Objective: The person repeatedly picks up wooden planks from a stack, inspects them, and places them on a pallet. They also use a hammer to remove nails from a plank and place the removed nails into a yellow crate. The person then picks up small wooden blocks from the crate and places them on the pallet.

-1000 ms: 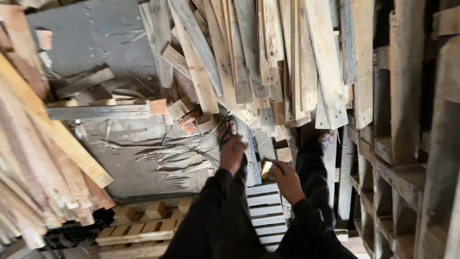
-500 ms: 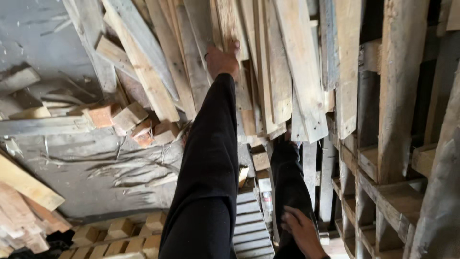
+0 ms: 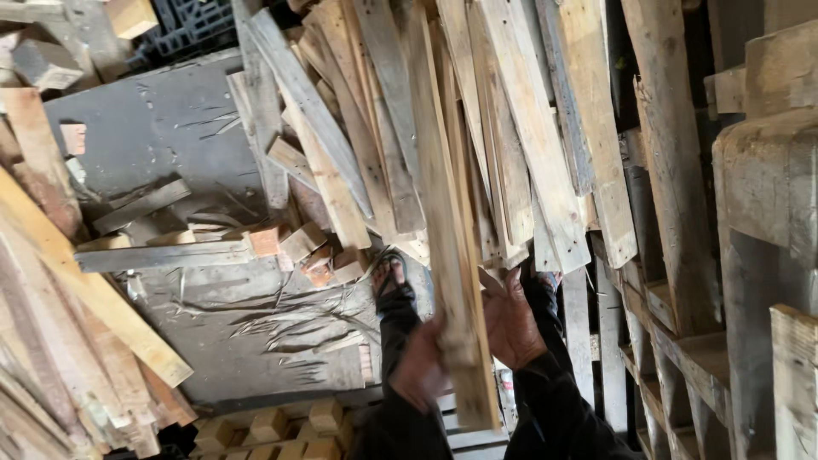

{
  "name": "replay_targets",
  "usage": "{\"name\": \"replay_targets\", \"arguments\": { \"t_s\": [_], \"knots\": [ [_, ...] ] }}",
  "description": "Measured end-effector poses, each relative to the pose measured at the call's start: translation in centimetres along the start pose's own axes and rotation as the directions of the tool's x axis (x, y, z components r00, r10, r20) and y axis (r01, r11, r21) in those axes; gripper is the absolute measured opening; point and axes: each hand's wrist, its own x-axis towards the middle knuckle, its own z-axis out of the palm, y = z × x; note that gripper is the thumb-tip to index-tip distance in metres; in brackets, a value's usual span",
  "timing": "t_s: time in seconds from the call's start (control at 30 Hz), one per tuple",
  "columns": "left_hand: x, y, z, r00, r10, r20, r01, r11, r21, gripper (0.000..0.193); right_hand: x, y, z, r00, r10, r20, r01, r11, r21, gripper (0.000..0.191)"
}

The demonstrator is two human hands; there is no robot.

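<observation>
— While both hands close around it, where does the board sit?

— The long pale plank (image 3: 447,255) stands nearly upright in the middle of the view, its lower end down by the person's waist, its top among the leaning pile of boards (image 3: 511,128). The left hand (image 3: 422,370) is wrapped around its left edge near the bottom; the right hand (image 3: 511,328) presses the right edge a little higher, fingers curled on the wood.

— And around it?

— A sandalled foot (image 3: 390,277) rests on the floor just left of the plank, beside small wood blocks (image 3: 307,251). A grey sheet (image 3: 170,136) covers the floor beyond, with a grey board (image 3: 162,257) lying across it. Yellowish planks (image 3: 85,298) slant along the floor's left edge. Stacked pallets (image 3: 750,255) rise along the right edge. More blocks (image 3: 290,422) lie at the bottom edge.
</observation>
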Motion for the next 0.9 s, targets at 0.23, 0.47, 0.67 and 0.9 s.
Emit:
{"name": "replay_targets", "arguments": {
  "t_s": [0.23, 0.47, 0.67, 0.9],
  "knots": [
    [-3.5, -11.9, -3.0, 0.935, 0.165, 0.315, -0.01, 0.897, -0.441, 0.073, -2.5, 4.0, 1.5, 0.994, 0.084, -0.064, -0.098, 0.96, -0.262, 0.091],
    [-7.0, -3.4, -2.2, 0.945, 0.265, 0.191, -0.282, 0.957, 0.066, 0.102, -10.3, 2.7, 1.3, 0.984, -0.171, 0.038, 0.148, 0.693, -0.705, 0.098],
    [-10.4, 5.9, 6.4, 0.842, 0.47, 0.265, -0.512, 0.851, 0.12, 0.106, -19.4, 1.7, 3.9, 0.964, -0.223, 0.144, 0.239, 0.495, -0.835, 0.121],
    [-15.3, 1.0, 12.1, 0.748, 0.578, 0.325, -0.637, 0.764, 0.108, 0.127, -26.0, 1.5, 3.8, 0.829, -0.524, 0.196, 0.384, 0.279, -0.88, 0.123]
  ]
}}
